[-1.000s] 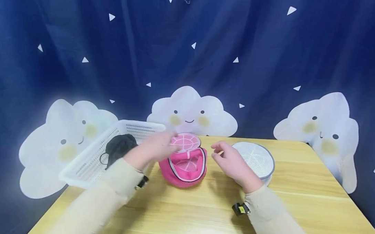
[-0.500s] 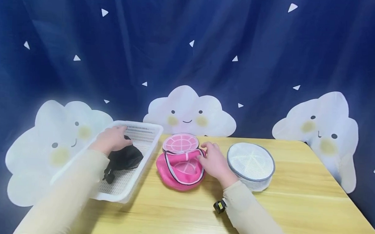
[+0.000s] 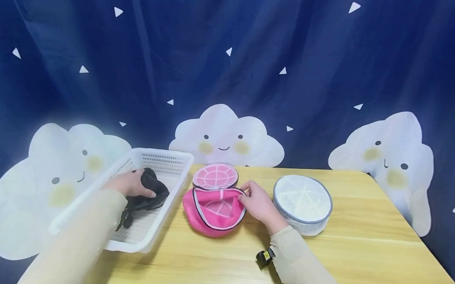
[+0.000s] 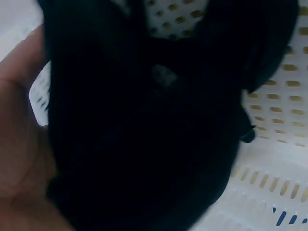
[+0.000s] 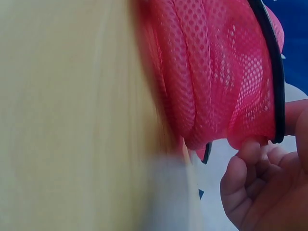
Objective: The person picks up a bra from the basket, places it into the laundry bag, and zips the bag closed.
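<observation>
My left hand (image 3: 125,183) reaches into the white plastic basket (image 3: 186,167) and grips a black cloth garment (image 3: 153,188). The garment (image 4: 144,134) hangs in dark folds with strap-like loops in the left wrist view, too dark to tell its kind. With its thumb and fingers, my right hand (image 3: 261,202) pinches the right side of the rim of a pink mesh laundry bag (image 3: 196,214). Its round lid (image 3: 216,176) is folded back, so the bag's mouth gapes. In the right wrist view the fingertips (image 5: 251,150) meet the pink mesh (image 5: 226,72) beside its black edging.
To the right of my right hand stands a round white mesh laundry bag (image 3: 303,199) with grey edging, its top closed. All of these are on a wooden table (image 3: 363,247). A dark blue curtain (image 3: 310,44) with cloud prints hangs behind the table.
My left hand has moved left from the pink bag's lid into the basket and taken hold of the black garment. The right hand has moved left onto the pink bag's rim.
</observation>
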Tool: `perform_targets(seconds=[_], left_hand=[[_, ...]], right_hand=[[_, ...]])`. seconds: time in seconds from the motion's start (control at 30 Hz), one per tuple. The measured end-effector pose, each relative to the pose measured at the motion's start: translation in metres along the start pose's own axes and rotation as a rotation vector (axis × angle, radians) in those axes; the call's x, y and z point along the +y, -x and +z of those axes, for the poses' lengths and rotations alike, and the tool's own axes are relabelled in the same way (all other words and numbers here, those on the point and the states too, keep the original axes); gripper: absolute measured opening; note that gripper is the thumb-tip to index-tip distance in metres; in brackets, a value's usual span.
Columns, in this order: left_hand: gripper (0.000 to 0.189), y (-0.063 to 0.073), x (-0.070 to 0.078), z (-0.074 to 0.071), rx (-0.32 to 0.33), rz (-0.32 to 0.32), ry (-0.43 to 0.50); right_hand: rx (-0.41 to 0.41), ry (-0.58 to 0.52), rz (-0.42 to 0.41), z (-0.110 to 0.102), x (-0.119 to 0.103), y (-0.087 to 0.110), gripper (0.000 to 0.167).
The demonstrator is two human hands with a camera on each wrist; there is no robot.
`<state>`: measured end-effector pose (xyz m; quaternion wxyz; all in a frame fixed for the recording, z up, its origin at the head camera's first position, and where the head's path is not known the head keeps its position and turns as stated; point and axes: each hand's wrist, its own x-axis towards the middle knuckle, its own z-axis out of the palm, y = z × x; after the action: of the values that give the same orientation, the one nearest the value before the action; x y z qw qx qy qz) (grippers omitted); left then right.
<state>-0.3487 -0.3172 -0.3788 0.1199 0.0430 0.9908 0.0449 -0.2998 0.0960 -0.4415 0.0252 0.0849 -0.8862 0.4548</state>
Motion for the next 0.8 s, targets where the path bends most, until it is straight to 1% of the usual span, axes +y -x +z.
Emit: perform_targets(seconds=[0.07,0.17,0.27,0.33,0.47,0.53,0.7,0.8], left_hand=[[0.124,-0.002,0.000,0.006,-0.022,0.000,-0.026],[0.127,-0.005,0.002,0.016,-0.074,0.007,-0.059],[0.126,-0.008,0.003,0.021,-0.094,0.027,-0.074],[0.123,-0.011,0.003,0.024,-0.075,0.050,-0.071],[0.117,-0.017,0.005,0.028,-0.019,0.128,-0.050],[0.114,-0.020,0.006,0.030,-0.021,0.164,-0.028],[0.110,-0.026,0.006,0.035,-0.055,0.170,0.027],[0.099,-0.028,0.005,0.034,-0.043,0.177,0.018]], right_hand=[[-0.002,-0.019,0.002,0.000,0.002,0.000,0.014],[-0.006,-0.031,-0.003,0.000,0.003,0.000,0.010],[-0.015,-0.048,-0.009,0.000,0.003,-0.002,0.009],[-0.017,-0.051,-0.015,-0.001,0.003,-0.003,0.008],[-0.005,-0.041,-0.006,-0.002,0.003,-0.002,0.007],[-0.007,-0.028,-0.001,-0.001,0.004,-0.001,0.007],[-0.027,-0.010,0.002,0.001,0.007,0.000,0.010],[-0.025,-0.016,0.004,0.001,0.007,0.000,0.012]])
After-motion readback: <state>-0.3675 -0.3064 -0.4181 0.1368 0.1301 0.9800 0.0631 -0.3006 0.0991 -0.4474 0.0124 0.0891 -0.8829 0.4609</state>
